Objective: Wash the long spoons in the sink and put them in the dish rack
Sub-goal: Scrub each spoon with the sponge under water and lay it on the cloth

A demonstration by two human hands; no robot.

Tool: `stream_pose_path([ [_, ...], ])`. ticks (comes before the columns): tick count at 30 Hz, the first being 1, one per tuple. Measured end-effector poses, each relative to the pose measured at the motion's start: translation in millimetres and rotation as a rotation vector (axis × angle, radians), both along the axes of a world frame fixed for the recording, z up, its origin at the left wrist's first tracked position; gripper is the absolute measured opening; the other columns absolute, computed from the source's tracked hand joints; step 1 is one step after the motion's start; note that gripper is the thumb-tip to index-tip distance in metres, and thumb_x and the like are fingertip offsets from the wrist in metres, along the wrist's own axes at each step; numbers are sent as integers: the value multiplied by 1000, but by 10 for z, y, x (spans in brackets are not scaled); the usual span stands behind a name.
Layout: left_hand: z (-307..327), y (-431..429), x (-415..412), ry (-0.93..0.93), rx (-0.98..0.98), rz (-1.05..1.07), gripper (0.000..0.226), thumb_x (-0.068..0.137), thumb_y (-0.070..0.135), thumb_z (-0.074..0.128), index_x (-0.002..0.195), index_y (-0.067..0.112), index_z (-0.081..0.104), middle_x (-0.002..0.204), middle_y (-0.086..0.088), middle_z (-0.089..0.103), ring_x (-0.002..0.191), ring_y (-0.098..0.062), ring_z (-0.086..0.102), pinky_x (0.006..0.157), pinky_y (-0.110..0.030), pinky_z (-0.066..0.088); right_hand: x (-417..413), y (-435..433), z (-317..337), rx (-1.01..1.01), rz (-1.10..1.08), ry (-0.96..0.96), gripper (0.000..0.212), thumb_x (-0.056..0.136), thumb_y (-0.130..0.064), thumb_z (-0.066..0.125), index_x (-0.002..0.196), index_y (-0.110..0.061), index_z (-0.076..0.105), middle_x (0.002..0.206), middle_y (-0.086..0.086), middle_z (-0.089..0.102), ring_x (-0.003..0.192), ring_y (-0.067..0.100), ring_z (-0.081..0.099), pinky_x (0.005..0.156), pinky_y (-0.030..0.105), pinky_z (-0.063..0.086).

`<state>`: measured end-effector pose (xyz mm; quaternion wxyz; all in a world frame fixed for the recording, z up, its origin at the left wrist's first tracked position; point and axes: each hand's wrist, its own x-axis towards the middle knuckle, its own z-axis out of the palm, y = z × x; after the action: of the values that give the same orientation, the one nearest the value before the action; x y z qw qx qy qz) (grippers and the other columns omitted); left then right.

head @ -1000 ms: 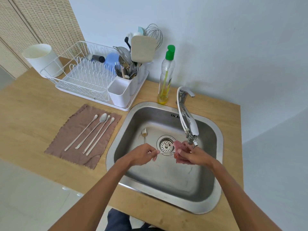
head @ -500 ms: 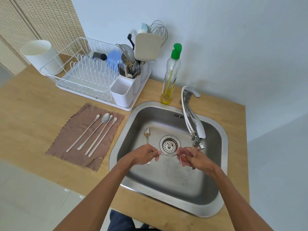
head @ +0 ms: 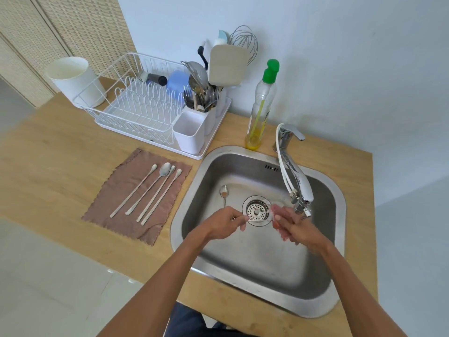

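faucet [head: 295, 176] overhanging sink [head: 255, 261], rack [head: 136, 110] front open

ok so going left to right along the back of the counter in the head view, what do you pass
White bucket → dish rack → white cutlery caddy → dish soap bottle → tap

Brown cloth [head: 126, 198] at left, white dish rack [head: 136, 105] above, green-capped yellow soap bottle [head: 261, 108], pink sponge [head: 279, 221].
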<state>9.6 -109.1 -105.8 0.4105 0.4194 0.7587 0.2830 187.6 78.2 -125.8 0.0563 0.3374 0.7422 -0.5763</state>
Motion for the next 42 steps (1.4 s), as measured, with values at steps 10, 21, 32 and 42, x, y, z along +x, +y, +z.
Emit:
stream_pose_path([
  [10,17,79,221,-6,-25,-22,40,103,39,43,76,16,61,65,-2,52,60,-17,46,61,-28,38,-91,-365,-38,90,-602,165,27,107,-24,41,108,-18,68,59,-4,57,45,7,46,46,19,42],
  [21,38,101,71,41,-8,-37,40,102,40,47,73,19,66,69,-7,62,69,-25,59,70,-31,46,23,-84,54,-26,-169,43,19,101,-42,52,107,-36,69,57,-13,57,46,4,44,41,21,35],
  [32,-70,16,106,52,28,50,42,101,39,50,64,25,62,58,9,55,57,-1,51,86,-38,50,5,-130,-72,-108,-232,21,16,98,-41,57,102,-28,66,80,1,70,49,12,44,41,23,31],
  [42,-63,-51,119,-15,-29,26,40,101,37,51,68,21,64,57,14,54,57,3,49,65,-21,38,-14,-161,3,47,-85,-53,39,104,-43,43,74,-29,63,56,-6,53,40,8,41,39,17,33],
])
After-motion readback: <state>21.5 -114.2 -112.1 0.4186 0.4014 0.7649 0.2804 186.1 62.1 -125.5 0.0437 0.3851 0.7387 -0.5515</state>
